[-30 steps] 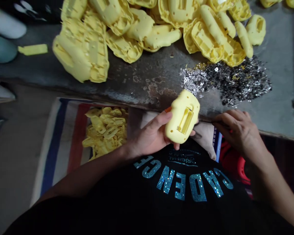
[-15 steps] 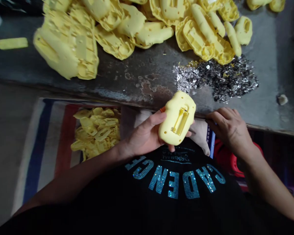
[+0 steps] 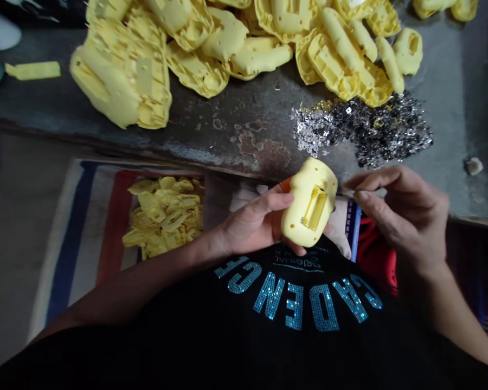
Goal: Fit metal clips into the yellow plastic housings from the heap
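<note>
Rust-stained grey counter (image 3: 455,135) carries a heap of yellow moulded shells (image 3: 260,57) at twelve o'clock and silver-and-black sequins (image 3: 361,130) at one o'clock. Smaller yellow pieces (image 3: 162,216) lie at nine o'clock on a striped cloth (image 3: 77,244). At centre, just off the counter's near edge, the left hand (image 3: 252,219) grips a yellow moulded shell (image 3: 299,208). The right hand (image 3: 406,211) has lifted beside it, thumb and forefinger pinched; whether they hold anything is too blurred to tell.
</note>
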`<state>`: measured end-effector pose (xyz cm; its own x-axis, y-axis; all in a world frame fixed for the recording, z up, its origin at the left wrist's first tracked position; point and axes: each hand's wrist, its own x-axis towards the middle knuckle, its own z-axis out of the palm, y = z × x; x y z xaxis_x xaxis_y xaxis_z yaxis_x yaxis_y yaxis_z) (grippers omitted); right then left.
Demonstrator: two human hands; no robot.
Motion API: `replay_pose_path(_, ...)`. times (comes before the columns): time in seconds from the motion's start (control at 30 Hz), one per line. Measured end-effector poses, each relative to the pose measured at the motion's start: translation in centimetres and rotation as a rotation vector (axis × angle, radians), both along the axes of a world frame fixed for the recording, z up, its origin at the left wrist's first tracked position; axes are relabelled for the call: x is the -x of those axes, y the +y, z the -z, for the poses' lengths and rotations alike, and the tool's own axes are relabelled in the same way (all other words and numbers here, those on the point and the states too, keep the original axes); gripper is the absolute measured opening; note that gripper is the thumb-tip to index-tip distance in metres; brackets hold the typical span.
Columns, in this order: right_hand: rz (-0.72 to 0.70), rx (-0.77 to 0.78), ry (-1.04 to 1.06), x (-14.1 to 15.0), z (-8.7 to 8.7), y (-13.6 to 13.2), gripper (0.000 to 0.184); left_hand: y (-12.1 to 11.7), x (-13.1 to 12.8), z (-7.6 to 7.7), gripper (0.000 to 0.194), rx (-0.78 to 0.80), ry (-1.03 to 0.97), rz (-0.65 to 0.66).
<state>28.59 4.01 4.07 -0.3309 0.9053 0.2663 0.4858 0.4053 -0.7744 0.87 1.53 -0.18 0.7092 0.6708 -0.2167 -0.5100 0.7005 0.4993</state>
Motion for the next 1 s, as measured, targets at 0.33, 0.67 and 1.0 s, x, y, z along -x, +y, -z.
replay_pose_path(0.33,-0.109,0.066,0.046,2.6,-0.3,1.3,0.007,-0.3,-0.6,0.1,0.091,-0.008,-0.031,0.03)
replay_pose_path(0.67,-0.122,-0.004,-0.069,2.6,-1.2,1.5,0.014,-0.5,-0.9,0.2,0.064,0.043,-0.01,-0.013)
replay_pose_path(1.0,-0.122,-0.161,-0.185,3.3,-1.9,1.4,0.01,-0.7,-1.2,0.0,0.059,0.035,0.025,-0.096)
